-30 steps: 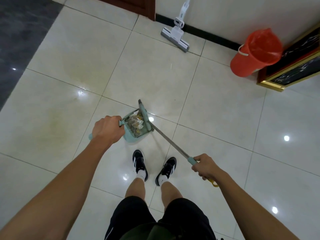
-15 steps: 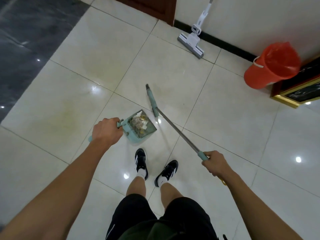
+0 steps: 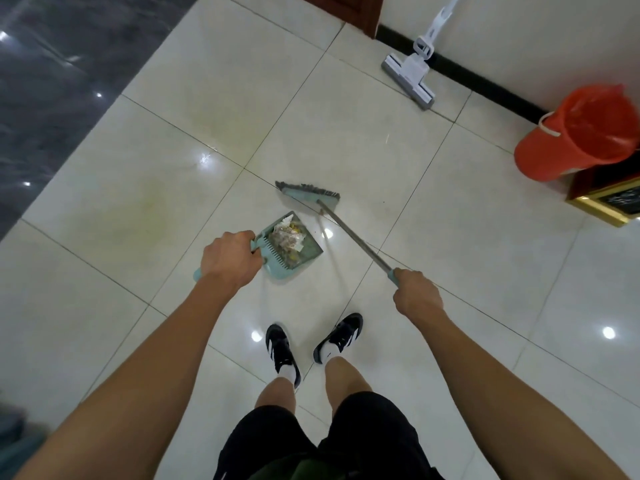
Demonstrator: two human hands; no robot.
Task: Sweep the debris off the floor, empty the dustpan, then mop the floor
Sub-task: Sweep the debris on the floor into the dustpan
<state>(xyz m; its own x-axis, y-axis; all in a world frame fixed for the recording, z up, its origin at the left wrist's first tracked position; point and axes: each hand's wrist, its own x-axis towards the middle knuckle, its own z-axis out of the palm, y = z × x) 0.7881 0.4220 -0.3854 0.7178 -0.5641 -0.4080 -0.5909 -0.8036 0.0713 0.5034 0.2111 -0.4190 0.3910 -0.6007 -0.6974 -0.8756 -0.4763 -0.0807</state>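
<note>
Both hands are busy. The left hand [image 3: 231,257] grips the dustpan [image 3: 291,249], full of debris [image 3: 288,237]. The right hand [image 3: 418,294] grips the broom [image 3: 309,192], just past the pan. Sweeping looks done; next, tip it into the red bin [image 3: 579,133], probably.

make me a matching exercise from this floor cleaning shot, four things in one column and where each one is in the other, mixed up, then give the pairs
Things:
1. dustpan
2. broom
3. mop
4. orange bin

Places:
A. head on the floor by the wall, not held
B. handle held in the right hand
C. far right, beside a gold-framed board
D. held by the left hand, debris inside

Pairs: 1-D, 2-B, 3-A, 4-C
</note>
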